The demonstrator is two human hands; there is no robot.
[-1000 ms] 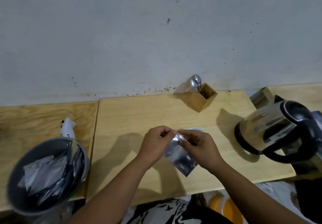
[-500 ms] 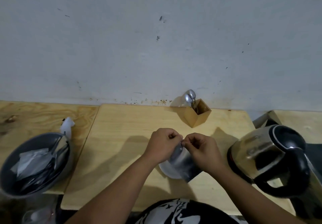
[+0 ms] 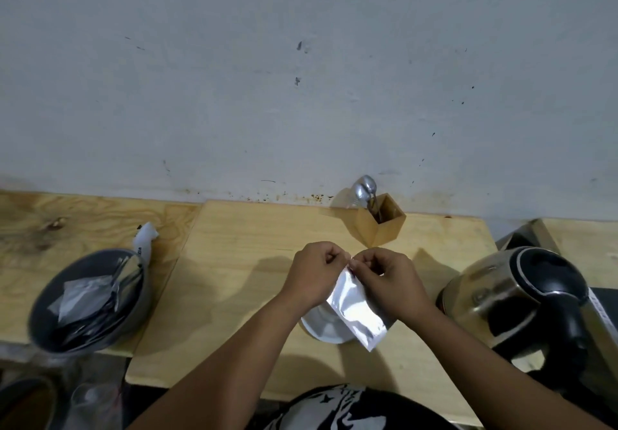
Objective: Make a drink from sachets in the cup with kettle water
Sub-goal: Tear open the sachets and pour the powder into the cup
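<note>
A silver foil sachet hangs from both my hands over the middle of the wooden table. My left hand and my right hand each pinch its top edge, fingertips almost touching. Under the sachet stands a white cup, mostly hidden by the foil and my wrists. A steel kettle with a black lid and handle stands to the right, close to my right forearm.
A grey bowl holding several foil sachets sits at the table's left edge, a white scrap behind it. A wooden box with two spoons stands at the wall. Dark objects lie at the far right.
The camera has tilted, so the table sits lower in view. My hands kept pinching the sachet's top; the sachet now hangs straighter over the cup.
</note>
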